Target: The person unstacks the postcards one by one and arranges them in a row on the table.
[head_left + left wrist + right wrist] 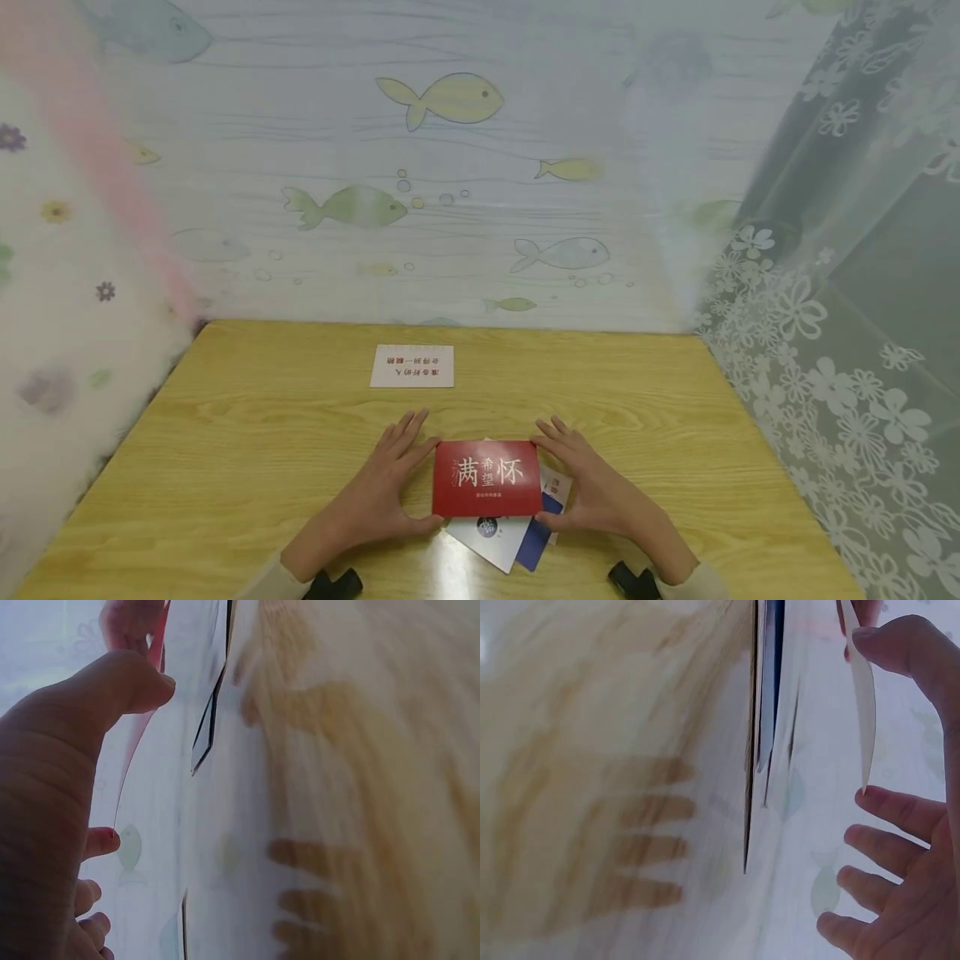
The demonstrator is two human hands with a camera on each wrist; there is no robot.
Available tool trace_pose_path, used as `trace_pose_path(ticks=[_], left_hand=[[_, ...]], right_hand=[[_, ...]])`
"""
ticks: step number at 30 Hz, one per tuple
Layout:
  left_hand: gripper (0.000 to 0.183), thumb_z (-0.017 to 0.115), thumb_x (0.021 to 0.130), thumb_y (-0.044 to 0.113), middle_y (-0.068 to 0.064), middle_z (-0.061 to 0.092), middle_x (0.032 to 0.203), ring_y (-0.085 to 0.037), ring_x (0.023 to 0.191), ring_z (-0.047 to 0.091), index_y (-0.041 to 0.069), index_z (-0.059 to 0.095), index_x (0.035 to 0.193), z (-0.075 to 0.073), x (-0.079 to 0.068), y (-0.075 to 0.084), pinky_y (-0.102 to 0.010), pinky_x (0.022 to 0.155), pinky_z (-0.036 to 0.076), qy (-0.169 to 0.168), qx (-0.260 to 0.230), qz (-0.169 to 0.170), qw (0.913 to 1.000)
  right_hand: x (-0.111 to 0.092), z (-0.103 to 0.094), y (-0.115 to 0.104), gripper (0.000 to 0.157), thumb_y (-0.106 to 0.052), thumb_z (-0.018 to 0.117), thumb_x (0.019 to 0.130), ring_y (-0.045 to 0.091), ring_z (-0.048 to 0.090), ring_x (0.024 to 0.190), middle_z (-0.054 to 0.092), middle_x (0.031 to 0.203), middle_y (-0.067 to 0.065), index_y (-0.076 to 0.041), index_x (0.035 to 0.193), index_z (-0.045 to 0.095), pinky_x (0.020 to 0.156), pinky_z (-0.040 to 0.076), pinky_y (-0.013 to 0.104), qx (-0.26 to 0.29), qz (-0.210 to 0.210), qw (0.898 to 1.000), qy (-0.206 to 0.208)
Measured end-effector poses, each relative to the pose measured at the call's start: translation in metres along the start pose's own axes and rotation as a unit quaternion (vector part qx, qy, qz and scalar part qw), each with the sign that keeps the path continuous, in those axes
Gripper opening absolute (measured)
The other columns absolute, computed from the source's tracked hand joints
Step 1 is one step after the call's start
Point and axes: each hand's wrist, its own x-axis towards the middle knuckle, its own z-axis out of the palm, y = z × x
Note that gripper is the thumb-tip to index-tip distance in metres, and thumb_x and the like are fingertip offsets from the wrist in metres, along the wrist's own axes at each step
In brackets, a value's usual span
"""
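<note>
A red card [487, 501] with white characters is held level above the table, its corners pinched by both hands. My left hand [378, 496] grips the left edge between thumb and index finger. The right hand [600, 492] grips the right edge likewise, other fingers spread. The right wrist view shows the card's pale, slightly bowed face [865, 705] and a gap between it and the pile. Below lie a white card [506, 546] with a dark round print and a blue-and-white card [534, 542], overlapping and partly hidden by the red one.
A white card [412, 367] with upside-down red characters lies alone near the back of the glossy wooden table [262, 433]. Behind it hangs a fish-patterned curtain [465, 267]. A flowered lace curtain [817, 383] borders the right side, pale fabric [67, 333] the left.
</note>
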Motion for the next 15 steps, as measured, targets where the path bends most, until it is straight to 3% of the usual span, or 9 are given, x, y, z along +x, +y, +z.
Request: trace_pose_path(ticks=[2,7,12,15], left_hand=[[0.101,0.088,0.067,0.055,-0.009,0.016,0.171,-0.041,0.154,0.022,0.007,0.052,0.148,-0.001,-0.001,0.000,-0.043,0.129,0.010,-0.001,0.002,0.001,1.0000],[0.098,0.086,0.068,0.057,-0.007,0.018,0.170,-0.038,0.154,0.022,0.008,0.053,0.147,-0.003,0.001,-0.001,-0.051,0.127,0.017,0.008,0.025,0.022,0.9994],[0.098,0.085,0.069,0.059,-0.007,0.021,0.170,-0.037,0.156,0.018,0.010,0.054,0.147,-0.007,0.007,-0.001,-0.040,0.129,-0.001,0.013,0.051,0.034,0.9981],[0.097,0.083,0.070,0.060,-0.008,0.024,0.169,-0.036,0.156,0.018,0.010,0.054,0.147,-0.008,0.011,-0.003,-0.049,0.129,0.006,0.009,0.060,0.032,0.9976]], right_hand=[[0.000,0.001,0.000,0.096,-0.035,0.093,0.069,0.044,0.022,0.153,0.036,0.162,0.019,-0.008,0.149,0.049,0.116,0.024,0.070,0.000,0.002,1.000,-0.002],[0.000,0.001,0.000,0.095,-0.037,0.092,0.070,0.044,0.021,0.153,0.035,0.163,0.017,-0.010,0.150,0.048,0.115,0.025,0.071,0.007,0.012,1.000,-0.007],[0.002,0.000,-0.001,0.096,-0.040,0.092,0.070,0.040,0.022,0.154,0.037,0.163,0.014,-0.011,0.150,0.049,0.119,0.026,0.065,-0.021,0.020,1.000,-0.006],[0.006,-0.001,0.001,0.096,-0.042,0.092,0.069,0.040,0.026,0.153,0.040,0.161,0.015,-0.008,0.149,0.050,0.119,0.028,0.061,-0.050,0.008,0.999,0.003]])
